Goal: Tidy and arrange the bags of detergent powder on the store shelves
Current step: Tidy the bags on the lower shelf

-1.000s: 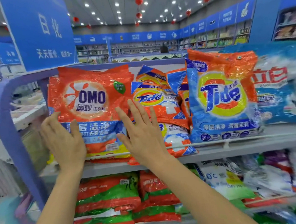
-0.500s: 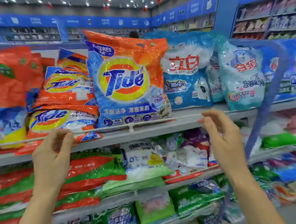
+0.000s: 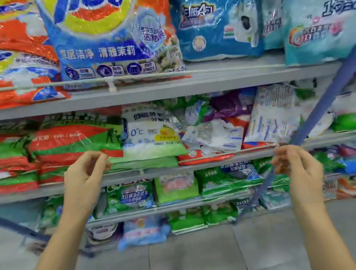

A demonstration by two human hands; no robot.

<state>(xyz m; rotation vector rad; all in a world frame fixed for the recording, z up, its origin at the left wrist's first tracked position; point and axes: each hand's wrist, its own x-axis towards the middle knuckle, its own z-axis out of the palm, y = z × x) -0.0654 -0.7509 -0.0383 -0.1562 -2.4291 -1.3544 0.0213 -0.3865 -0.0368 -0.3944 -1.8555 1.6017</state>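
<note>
Grey store shelves (image 3: 168, 89) fill the view, packed with detergent bags! Up top a big Tide bag (image 3: 104, 32) stands upright beside a blue bag (image 3: 215, 21). On the middle shelf (image 3: 198, 165), red-and-green bags (image 3: 68, 144) lie stacked flat, a white-and-green bag (image 3: 151, 139) next to them. Left hand (image 3: 83, 180) hovers at that shelf's edge, fingers loosely curled, holding nothing; right hand (image 3: 296, 166) likewise, half-closed and empty, near the blue upright (image 3: 327, 101)
</note>
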